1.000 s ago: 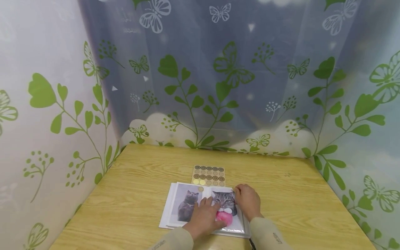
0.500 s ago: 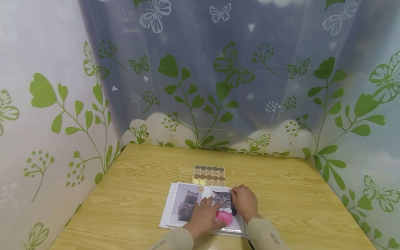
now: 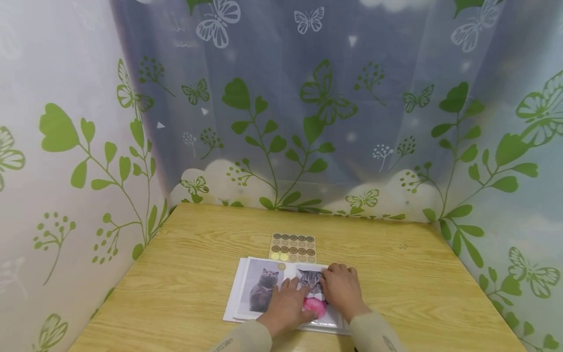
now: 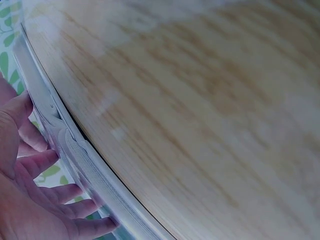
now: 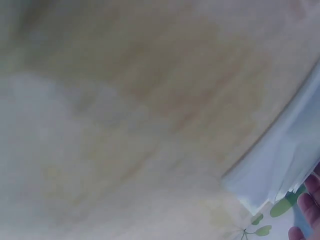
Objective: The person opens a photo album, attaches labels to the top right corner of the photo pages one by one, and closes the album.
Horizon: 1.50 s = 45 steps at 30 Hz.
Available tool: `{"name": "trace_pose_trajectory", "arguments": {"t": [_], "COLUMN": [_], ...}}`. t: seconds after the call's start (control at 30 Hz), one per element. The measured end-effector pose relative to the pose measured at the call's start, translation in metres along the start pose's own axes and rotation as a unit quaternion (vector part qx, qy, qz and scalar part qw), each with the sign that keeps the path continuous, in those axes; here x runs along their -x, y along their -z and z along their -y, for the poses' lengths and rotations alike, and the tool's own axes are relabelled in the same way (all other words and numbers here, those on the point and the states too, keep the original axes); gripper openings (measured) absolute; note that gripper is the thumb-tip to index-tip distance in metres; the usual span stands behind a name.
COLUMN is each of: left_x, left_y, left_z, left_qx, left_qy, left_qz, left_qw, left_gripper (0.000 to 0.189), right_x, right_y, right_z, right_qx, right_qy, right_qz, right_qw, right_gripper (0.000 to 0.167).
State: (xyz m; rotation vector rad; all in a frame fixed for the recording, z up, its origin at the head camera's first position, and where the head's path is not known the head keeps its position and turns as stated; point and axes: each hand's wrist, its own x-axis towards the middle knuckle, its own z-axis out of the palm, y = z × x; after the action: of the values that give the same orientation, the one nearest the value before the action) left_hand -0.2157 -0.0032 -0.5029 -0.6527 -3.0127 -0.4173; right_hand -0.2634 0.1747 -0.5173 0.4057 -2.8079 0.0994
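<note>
A white, rectangular photo album with clear, glossy pages [image 3: 233, 296] lies spread beneath both hands on the yellow wood-grain table [image 3: 418, 274]. The left hand [image 3: 285, 305] rests across its middle, fingers splayed and relaxed. The right hand [image 3: 344, 291] has bent fingers at the upper outer part of the right page; whether they pinch anything cannot be told.

The album looks light, its covers likely stiff, its thick stack of leaves thin and floppy. The shiny page surface could be slippery, so the outer edges or covers seem the surest hold.

The page pockets appear to contain a grey cat photograph [image 3: 263, 289] left of the left hand, and a tabby cat photograph with a pink ball [image 3: 311, 279] between the hands. Beyond the hands lies a tan sheet of round stickers [image 3: 292, 247].
</note>
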Motion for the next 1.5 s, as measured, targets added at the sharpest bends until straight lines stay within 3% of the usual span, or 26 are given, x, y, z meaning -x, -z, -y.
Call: {"name": "trace_pose_trajectory", "arguments": {"t": [0.23,0.57,0.93,1.5], "left_x": [0.001,-0.001,-0.001,-0.001], "left_y": [0.001,-0.001,-0.001,-0.002], "left_z": [0.000,0.001,0.002,0.001], "left_qx": [0.009,-0.001,-0.006,-0.018], "left_qy": [0.003,0.003,0.000,0.003], "left_qz": [0.004,0.011,0.012,0.010], "left_qw": [1.0000,0.9999,0.9999,0.9998], "left_gripper": [0.072,0.073,0.074,0.074], "right_x": [0.012,0.026,0.017,0.007], "right_y": [0.000,0.002,-0.002,-0.002], "right_z": [0.001,-0.002,-0.002,0.012], "right_qx": [-0.005,-0.066,-0.064,-0.063], "right_qy": [0.021,0.026,0.024,0.012], "right_qz": [0.008,0.044,0.029,0.075], "right_qw": [0.9997,0.9965,0.9972,0.9952], "right_gripper": [0.043,0.058,0.055,0.060]}}
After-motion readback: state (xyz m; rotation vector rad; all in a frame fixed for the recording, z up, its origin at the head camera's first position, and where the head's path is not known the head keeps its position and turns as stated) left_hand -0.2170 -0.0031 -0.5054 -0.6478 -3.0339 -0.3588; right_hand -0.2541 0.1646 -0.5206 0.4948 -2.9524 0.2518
